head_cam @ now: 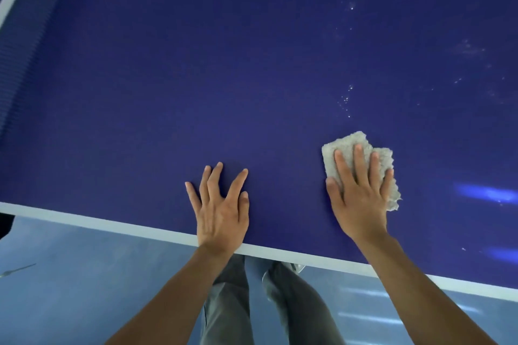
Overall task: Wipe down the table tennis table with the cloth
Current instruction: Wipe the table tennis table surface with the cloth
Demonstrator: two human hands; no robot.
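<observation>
Cloth (349, 144), pale grey and fuzzy, folded small, lies flat on the blue bench (168, 78) toward the right part of the near edge, a little in from the white edge stripe (112, 225). Right hand (361, 199) lies flat on top of it, fingers straight and slightly apart, pressing down, no pinch; cloth pokes out past the fingertips and on the hand's right side. Left hand (221, 213) lies flat on bare bench by the near edge, left of the cloth and apart from it, fingers splayed, holding nothing; its wrist crosses the stripe. White specks (346, 99) and faint smears sit beyond the cloth, toward the far right. Below the near edge: blue-grey floor (70, 274), grey trousers (229, 302).
</observation>
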